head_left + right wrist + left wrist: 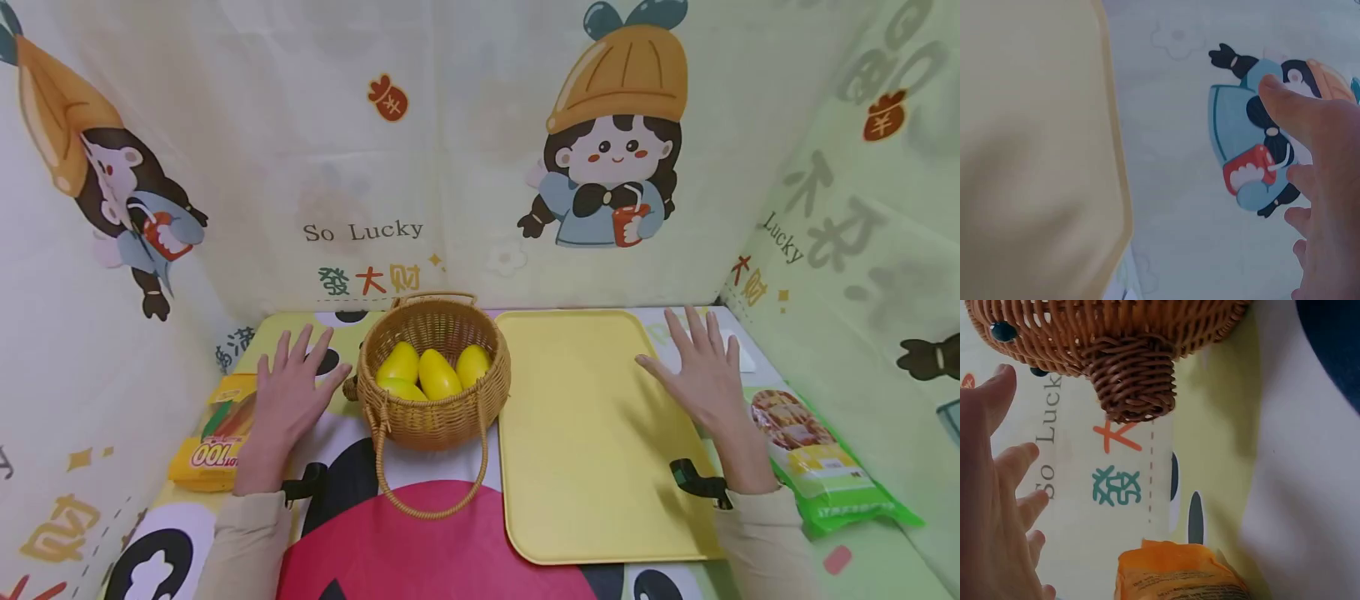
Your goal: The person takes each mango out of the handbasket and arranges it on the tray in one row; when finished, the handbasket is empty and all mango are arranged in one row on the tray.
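A wicker basket with several yellow mangoes in it stands at the middle left of the table, its front handle hanging down. My left hand, fingers spread and holding nothing, is just left of the basket; the left wrist view shows the basket's woven snout-like knob beyond the thumb. To the right of the basket lies a yellow tray with nothing on it. My right hand is over the tray's right edge, its fingers spread too, and it grips nothing.
An orange-yellow snack packet lies at the left, partly behind my left forearm. On the right is a green food bag, beside my right forearm. Printed cloth walls close off the back and both sides.
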Available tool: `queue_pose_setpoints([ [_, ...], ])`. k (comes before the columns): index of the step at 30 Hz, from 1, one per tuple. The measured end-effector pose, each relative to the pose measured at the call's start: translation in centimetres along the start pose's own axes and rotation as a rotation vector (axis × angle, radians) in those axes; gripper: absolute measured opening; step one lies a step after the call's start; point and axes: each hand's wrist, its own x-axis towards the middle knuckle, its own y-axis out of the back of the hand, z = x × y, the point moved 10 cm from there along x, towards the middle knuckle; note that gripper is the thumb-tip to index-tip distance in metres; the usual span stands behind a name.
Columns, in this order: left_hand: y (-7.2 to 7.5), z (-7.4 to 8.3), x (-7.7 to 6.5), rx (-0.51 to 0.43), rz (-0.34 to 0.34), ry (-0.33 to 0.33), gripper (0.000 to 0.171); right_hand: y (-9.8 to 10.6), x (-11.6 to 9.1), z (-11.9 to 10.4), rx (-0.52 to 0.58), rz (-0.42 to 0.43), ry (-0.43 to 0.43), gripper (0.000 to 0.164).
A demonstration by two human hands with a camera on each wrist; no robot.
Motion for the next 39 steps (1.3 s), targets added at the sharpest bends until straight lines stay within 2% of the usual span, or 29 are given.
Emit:
queue_pose_setpoints([
  [10, 0.3, 1.8, 0.9, -0.123, -0.001, -0.018, 0.072, 0.9, 2.0, -3.9, 0.011, 0.013, 0.077, 0.089],
  [19, 0.2, 3.7, 0.6, -0.285, 0.004, -0.047, 0.066, 0.0, 3.8, -9.0, -0.01, -0.017, 0.166, 0.089],
  [27, -1.0, 4.9, 0.8, -0.415, -0.054, -0.051, 0.062, -0.4, 5.0, -13.4, -0.029, -0.036, 0.264, 0.089],
  [32, -1.7, 5.1, 1.2, -0.492, -0.095, -0.008, 0.06, -0.8, 5.5, -15.8, 0.01, -0.061, 0.29, 0.089],
  [36, -2.4, 5.4, 1.4, -0.606, -0.142, 0.027, 0.061, -1.4, 6.1, -17.9, 0.059, -0.091, 0.312, 0.088],
  [39, -2.9, 6.1, 1.7, -0.715, -0.179, 0.025, 0.065, -1.9, 6.4, -19.2, 0.066, -0.108, 0.331, 0.087],
])
